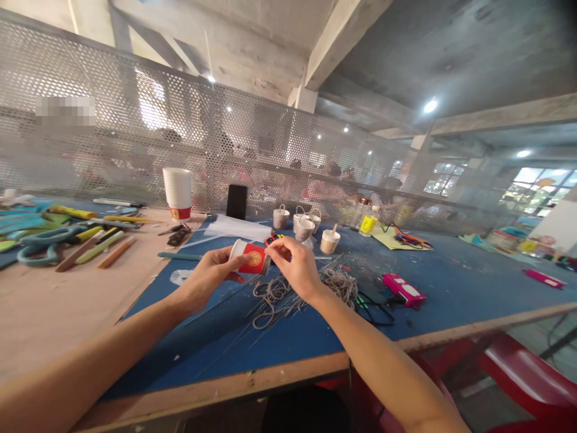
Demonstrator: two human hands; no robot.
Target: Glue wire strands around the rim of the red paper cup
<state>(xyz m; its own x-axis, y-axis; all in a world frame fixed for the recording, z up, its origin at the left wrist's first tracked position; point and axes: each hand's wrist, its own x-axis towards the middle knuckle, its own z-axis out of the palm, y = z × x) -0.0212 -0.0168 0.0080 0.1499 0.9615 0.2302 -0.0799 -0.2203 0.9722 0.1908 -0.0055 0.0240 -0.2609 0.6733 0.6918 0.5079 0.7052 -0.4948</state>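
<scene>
Above the blue tabletop [180, 355], the left hand [215, 270] gripped a red-and-white paper cup [246, 258] tilted on its side, contents hidden; the right hand [296, 264] met its base end with pinched fingertips, though whether these clasped anything could not be told. Beyond the tangled cord [340, 287] stood a small pale cup [329, 244] containing a stick [334, 228], then loop-handled cups [305, 230], interiors unclear, and finally nested paper cups [178, 189].

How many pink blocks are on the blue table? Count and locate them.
2: one pink block by the black plug, another pink block farther right.
</scene>
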